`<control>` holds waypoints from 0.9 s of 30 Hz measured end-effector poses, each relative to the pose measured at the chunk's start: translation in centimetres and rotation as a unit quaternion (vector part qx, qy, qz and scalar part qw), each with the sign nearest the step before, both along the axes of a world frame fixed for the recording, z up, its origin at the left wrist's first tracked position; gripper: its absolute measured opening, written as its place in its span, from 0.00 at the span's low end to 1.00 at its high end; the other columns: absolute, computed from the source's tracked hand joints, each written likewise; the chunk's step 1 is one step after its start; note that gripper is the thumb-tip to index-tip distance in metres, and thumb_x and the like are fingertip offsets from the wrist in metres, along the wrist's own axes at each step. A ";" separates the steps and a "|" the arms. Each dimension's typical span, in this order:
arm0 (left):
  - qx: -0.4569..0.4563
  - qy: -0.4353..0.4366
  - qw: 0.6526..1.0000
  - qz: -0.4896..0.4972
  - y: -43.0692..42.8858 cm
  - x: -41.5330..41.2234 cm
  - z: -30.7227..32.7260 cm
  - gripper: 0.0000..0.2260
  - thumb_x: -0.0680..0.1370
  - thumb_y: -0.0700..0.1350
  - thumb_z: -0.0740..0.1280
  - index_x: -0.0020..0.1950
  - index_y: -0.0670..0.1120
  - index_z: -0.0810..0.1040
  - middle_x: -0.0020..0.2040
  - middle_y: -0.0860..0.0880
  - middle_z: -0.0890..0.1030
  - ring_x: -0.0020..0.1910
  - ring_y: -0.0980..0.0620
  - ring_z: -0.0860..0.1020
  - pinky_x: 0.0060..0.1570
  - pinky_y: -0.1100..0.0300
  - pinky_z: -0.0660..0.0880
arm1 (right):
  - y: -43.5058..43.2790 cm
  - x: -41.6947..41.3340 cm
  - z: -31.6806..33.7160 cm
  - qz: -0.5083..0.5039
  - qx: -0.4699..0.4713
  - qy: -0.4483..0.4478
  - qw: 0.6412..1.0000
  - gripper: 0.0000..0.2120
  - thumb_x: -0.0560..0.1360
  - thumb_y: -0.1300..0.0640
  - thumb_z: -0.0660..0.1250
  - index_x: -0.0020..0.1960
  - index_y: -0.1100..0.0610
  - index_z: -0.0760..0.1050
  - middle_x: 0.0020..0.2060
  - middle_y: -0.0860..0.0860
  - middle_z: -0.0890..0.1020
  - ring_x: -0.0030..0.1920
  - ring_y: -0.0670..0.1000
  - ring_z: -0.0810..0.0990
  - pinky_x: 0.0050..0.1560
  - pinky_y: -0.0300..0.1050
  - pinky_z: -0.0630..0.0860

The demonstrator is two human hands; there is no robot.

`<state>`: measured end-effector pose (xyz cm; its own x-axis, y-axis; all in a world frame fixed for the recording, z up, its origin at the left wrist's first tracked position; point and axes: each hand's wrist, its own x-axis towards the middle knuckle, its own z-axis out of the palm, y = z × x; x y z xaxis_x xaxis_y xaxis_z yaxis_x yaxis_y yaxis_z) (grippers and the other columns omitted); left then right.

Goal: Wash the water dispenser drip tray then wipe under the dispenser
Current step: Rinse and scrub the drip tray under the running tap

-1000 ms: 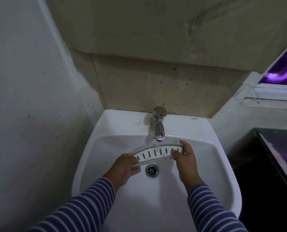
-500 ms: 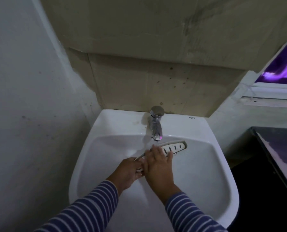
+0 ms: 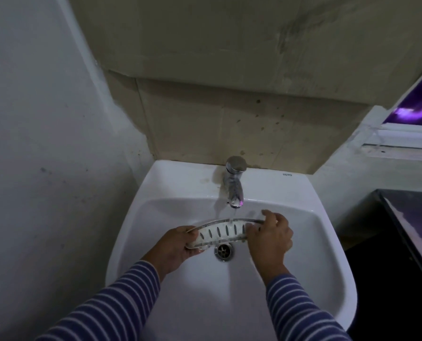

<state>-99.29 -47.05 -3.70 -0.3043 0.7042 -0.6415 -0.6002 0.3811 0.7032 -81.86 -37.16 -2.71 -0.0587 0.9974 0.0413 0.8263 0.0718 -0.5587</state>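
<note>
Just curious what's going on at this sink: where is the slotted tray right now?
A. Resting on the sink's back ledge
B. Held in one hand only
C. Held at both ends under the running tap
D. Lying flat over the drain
C: the left hand and right hand each grip an end of the drip tray, with water from the tap falling onto it.

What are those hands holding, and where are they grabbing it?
The drip tray, under the tap's water. The left hand grips its left end, the right hand its right end.

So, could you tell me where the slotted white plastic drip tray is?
Centre of the head view: slotted white plastic drip tray, held between both hands under the chrome tap, above the drain.
</note>
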 end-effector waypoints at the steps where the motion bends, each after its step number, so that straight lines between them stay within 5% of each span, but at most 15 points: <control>1: -0.001 -0.007 1.000 0.007 0.0 -0.3 0.0 0.05 0.79 0.34 0.61 0.50 0.38 0.77 0.49 0.39 0.79 0.46 0.44 0.78 0.44 0.53 0.77 | 0.5 0.3 0.5 -0.012 -0.051 0.018 0.998 0.21 0.73 0.52 0.69 0.64 0.54 0.73 0.63 0.58 0.72 0.61 0.61 0.71 0.61 0.57 0.68; 4: -0.005 -0.053 0.998 0.017 -0.5 -1.3 0.1 0.07 0.79 0.33 0.58 0.52 0.36 0.75 0.50 0.37 0.77 0.46 0.43 0.76 0.42 0.53 0.77 | 1.6 1.0 1.7 0.015 -0.193 0.171 0.966 0.11 0.77 0.51 0.65 0.56 0.54 0.77 0.51 0.57 0.81 0.45 0.57 0.81 0.49 0.51 0.79; 7: -0.018 -0.079 0.996 0.045 -0.6 -0.9 -0.2 0.11 0.78 0.31 0.56 0.58 0.32 0.74 0.52 0.37 0.77 0.49 0.42 0.76 0.47 0.51 0.76 | 1.8 1.1 2.5 0.007 -0.203 0.240 0.949 0.09 0.78 0.54 0.62 0.51 0.57 0.78 0.38 0.57 0.82 0.28 0.52 0.79 0.29 0.44 0.76; 10: -0.016 -0.130 0.983 0.131 -0.7 0.1 -1.5 0.14 0.75 0.31 0.56 0.59 0.30 0.72 0.56 0.34 0.77 0.52 0.40 0.76 0.56 0.48 0.73 | 1.9 1.0 2.5 0.026 -0.188 0.272 0.943 0.08 0.79 0.56 0.62 0.53 0.57 0.78 0.38 0.57 0.82 0.30 0.52 0.79 0.28 0.40 0.76; 12: -0.028 -0.072 0.988 0.133 -0.9 0.6 -2.1 0.13 0.73 0.43 0.65 0.54 0.37 0.76 0.57 0.33 0.78 0.54 0.39 0.78 0.60 0.46 0.74 | 2.1 1.3 2.3 0.045 -0.188 0.293 0.936 0.09 0.79 0.57 0.63 0.56 0.56 0.78 0.39 0.58 0.83 0.32 0.52 0.80 0.31 0.39 0.77; 13: -0.021 -0.165 0.976 0.138 -0.6 0.2 -3.1 0.17 0.68 0.54 0.71 0.49 0.43 0.78 0.55 0.34 0.79 0.54 0.38 0.79 0.59 0.45 0.75 | 2.2 1.6 2.1 0.044 -0.190 0.304 0.932 0.09 0.79 0.58 0.63 0.56 0.56 0.78 0.40 0.58 0.83 0.32 0.53 0.80 0.32 0.40 0.78; 15: -0.028 -0.202 0.974 0.095 -0.3 0.5 -2.8 0.24 0.62 0.62 0.74 0.45 0.44 0.77 0.54 0.36 0.81 0.54 0.39 0.80 0.57 0.43 0.76 | 2.6 2.6 1.8 0.017 -0.204 0.346 0.916 0.08 0.79 0.60 0.62 0.56 0.55 0.78 0.41 0.58 0.82 0.35 0.56 0.80 0.36 0.45 0.80; 17: 0.006 -0.106 0.990 0.088 -0.1 1.3 -1.2 0.07 0.75 0.44 0.67 0.50 0.41 0.77 0.55 0.35 0.79 0.55 0.38 0.78 0.58 0.46 0.75 | 2.7 3.6 1.1 -0.026 -0.243 0.399 0.884 0.11 0.79 0.63 0.60 0.55 0.52 0.77 0.43 0.58 0.82 0.39 0.57 0.80 0.40 0.49 0.80; 19: 0.018 -0.111 0.989 0.096 0.5 1.4 -0.4 0.13 0.75 0.26 0.55 0.50 0.40 0.74 0.51 0.38 0.76 0.50 0.40 0.76 0.51 0.51 0.76 | 2.7 3.9 0.2 -0.063 -0.284 0.445 0.847 0.14 0.78 0.67 0.60 0.54 0.51 0.77 0.45 0.59 0.81 0.43 0.59 0.80 0.44 0.51 0.80; 24: 0.020 -0.063 0.991 0.114 0.3 1.1 0.8 0.19 0.71 0.21 0.52 0.47 0.41 0.73 0.48 0.41 0.73 0.47 0.44 0.74 0.51 0.53 0.74 | 2.2 2.8 -0.5 -0.096 -0.310 0.505 0.800 0.16 0.75 0.69 0.64 0.56 0.51 0.76 0.48 0.59 0.80 0.47 0.59 0.79 0.49 0.50 0.79; 27: -0.001 -0.065 0.988 0.137 -0.1 0.1 -0.1 0.18 0.73 0.24 0.53 0.55 0.39 0.74 0.52 0.39 0.75 0.49 0.44 0.76 0.51 0.54 0.75 | 1.9 1.9 0.2 -0.059 -0.312 0.487 0.814 0.16 0.74 0.69 0.64 0.56 0.52 0.76 0.47 0.59 0.81 0.46 0.58 0.79 0.51 0.52 0.79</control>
